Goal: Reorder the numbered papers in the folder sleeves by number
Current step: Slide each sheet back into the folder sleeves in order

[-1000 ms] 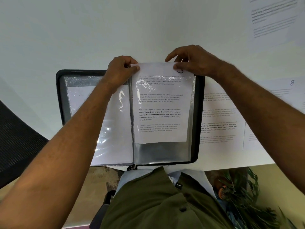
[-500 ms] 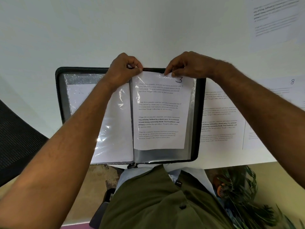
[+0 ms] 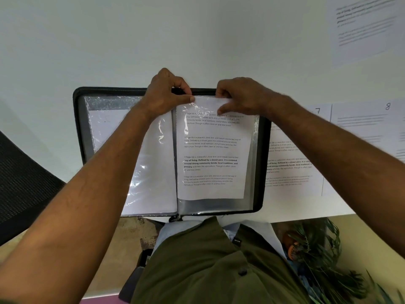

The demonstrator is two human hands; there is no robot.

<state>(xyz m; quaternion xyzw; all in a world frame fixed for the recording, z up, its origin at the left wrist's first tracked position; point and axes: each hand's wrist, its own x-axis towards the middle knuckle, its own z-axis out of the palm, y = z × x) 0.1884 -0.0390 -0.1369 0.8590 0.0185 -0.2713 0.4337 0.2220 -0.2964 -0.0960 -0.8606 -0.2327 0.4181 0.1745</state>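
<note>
Both hands' grips, left hand (image 3: pixel 166 95) and right hand (image 3: pixel 238 96), pinch the white printed paper (image 3: pixel 212 150) partly inside the open black zip folder (image 3: pixel 262 150)'s right clear plastic sleeve (image 3: pixel 252 172); the left sleeve (image 3: pixel 151 172) holds another sheet.

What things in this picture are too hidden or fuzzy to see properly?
Head view only:
- The number on the paper going into the right sleeve: the right hand covers that corner.
- The sheet in the left sleeve: glare and the left hand's forearm hide any number.
- The sheet at the top right: blurred and cut off by the frame edge.
- The paper marked 7: the folder and the right arm cover part of it.
</note>
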